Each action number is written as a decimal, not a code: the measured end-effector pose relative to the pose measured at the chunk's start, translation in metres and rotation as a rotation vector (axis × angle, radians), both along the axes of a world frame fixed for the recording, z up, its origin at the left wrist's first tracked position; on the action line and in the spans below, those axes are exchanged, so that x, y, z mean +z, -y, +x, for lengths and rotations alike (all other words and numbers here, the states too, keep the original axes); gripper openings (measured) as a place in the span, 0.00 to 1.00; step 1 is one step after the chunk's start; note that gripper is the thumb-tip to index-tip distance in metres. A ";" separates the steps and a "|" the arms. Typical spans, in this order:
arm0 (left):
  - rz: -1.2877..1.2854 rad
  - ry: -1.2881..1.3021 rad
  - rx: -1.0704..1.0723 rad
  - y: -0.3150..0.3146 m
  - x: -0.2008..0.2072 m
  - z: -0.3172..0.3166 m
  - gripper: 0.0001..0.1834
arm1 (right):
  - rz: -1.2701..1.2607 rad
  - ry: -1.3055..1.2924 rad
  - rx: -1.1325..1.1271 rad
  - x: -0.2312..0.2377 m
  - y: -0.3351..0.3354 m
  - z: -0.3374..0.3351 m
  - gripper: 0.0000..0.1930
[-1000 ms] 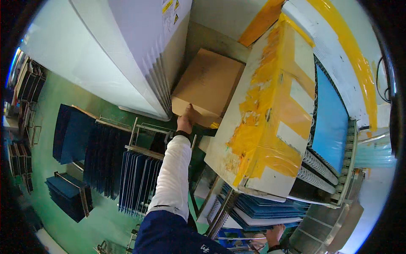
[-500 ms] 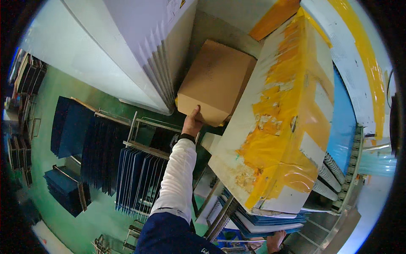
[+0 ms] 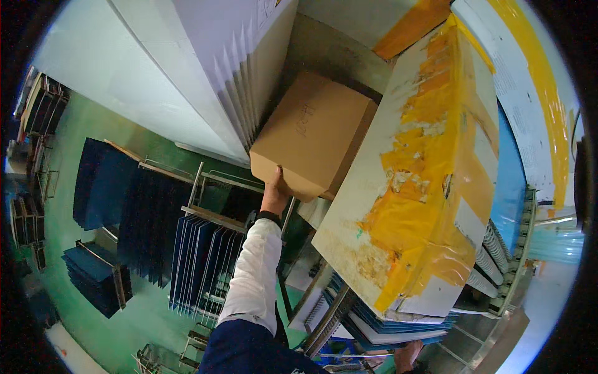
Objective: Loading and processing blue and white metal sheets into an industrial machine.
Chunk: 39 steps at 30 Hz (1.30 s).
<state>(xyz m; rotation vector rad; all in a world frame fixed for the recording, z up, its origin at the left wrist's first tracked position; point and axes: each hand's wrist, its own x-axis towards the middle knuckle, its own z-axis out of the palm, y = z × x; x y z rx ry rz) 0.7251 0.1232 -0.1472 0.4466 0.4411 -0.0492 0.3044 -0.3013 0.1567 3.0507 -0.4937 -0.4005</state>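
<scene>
My left hand (image 3: 275, 192) grips the near edge of a closed brown cardboard box (image 3: 314, 134), its thumb on the top face and its other fingers hidden below. The box sits tilted in a gap between a pale ribbed cabinet (image 3: 212, 68) and a large off-white casing (image 3: 367, 206) patched with torn yellow tape. Low at the right, my right hand (image 3: 408, 356) is at the near edge of a stack of blue and white panels (image 3: 392, 333). Its fingers are partly hidden, so its grip is unclear.
Racks of upright dark blue panels (image 3: 202, 262) stand on the green floor (image 3: 149, 311) at left. A lower stack of blue sheets (image 3: 96, 277) lies beyond. Ribbed hoses (image 3: 492, 265) and a metal chain track (image 3: 520, 249) run along the right of the casing.
The box has come nearer and slightly left with my left hand on it. Yellow bits seen under its near edge are out of sight. My right hand stays by the panels.
</scene>
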 end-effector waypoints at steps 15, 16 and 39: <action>0.066 -0.225 0.215 -0.003 -0.024 0.015 0.37 | 0.025 -0.064 -0.005 -0.016 0.045 -0.042 0.20; 0.228 -0.266 0.245 -0.008 -0.022 0.018 0.38 | 0.038 -0.068 0.002 -0.016 0.045 -0.044 0.20; 0.361 -0.388 -0.423 -0.084 -0.005 0.038 0.41 | 0.019 -0.055 0.137 0.012 -0.009 0.020 0.19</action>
